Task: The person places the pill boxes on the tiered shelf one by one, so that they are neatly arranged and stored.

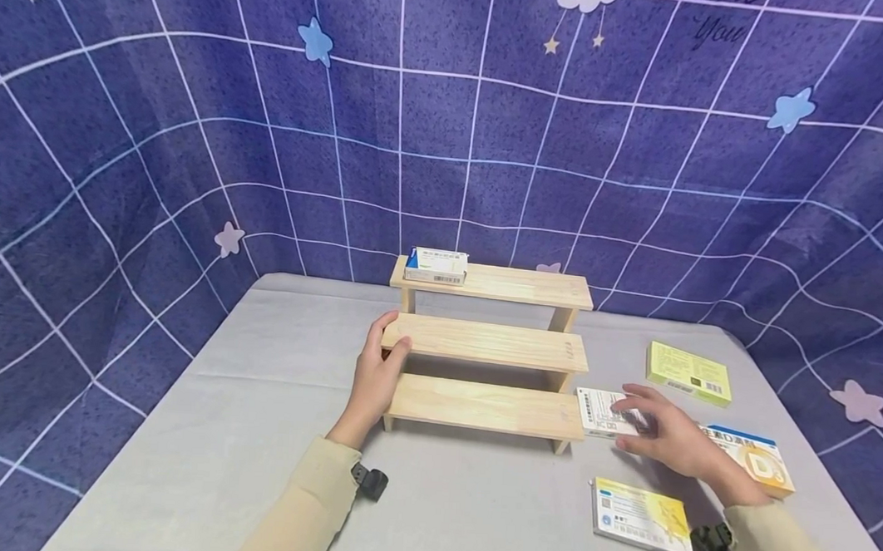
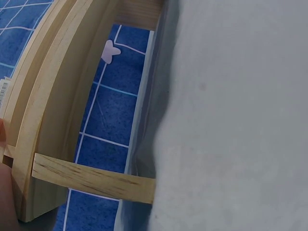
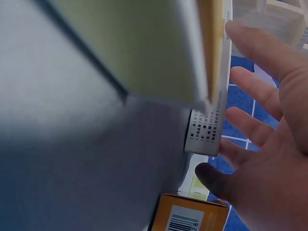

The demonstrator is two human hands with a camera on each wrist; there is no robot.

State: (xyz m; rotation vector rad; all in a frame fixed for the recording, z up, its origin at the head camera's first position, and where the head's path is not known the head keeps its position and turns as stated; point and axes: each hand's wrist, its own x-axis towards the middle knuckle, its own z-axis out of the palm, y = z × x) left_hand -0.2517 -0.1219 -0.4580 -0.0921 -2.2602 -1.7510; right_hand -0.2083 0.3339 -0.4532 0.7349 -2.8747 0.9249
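Note:
My left hand [image 1: 375,376] grips the left end of the middle step of a three-step wooden display rack [image 1: 483,344], thumb on the step's top. In the left wrist view only a sliver of that hand shows beside the wooden step [image 2: 57,96]. To the right of the bottom step lies a white medicine box [image 1: 595,408] with dark print. Over it is my right hand [image 1: 672,442], its thumb and fingers spread apart. The right wrist view shows the fingers beside the printed end of the white box [image 3: 204,132], with no clear pinch on it.
A white and blue medicine box [image 1: 436,267] lies on the top step's left end. On the grey cloth [image 1: 238,431] at right are a yellow-green box [image 1: 687,372], a vitamin D box [image 1: 757,458] and a yellow and white box [image 1: 639,515]. A blue grid curtain [image 1: 448,143] hangs behind.

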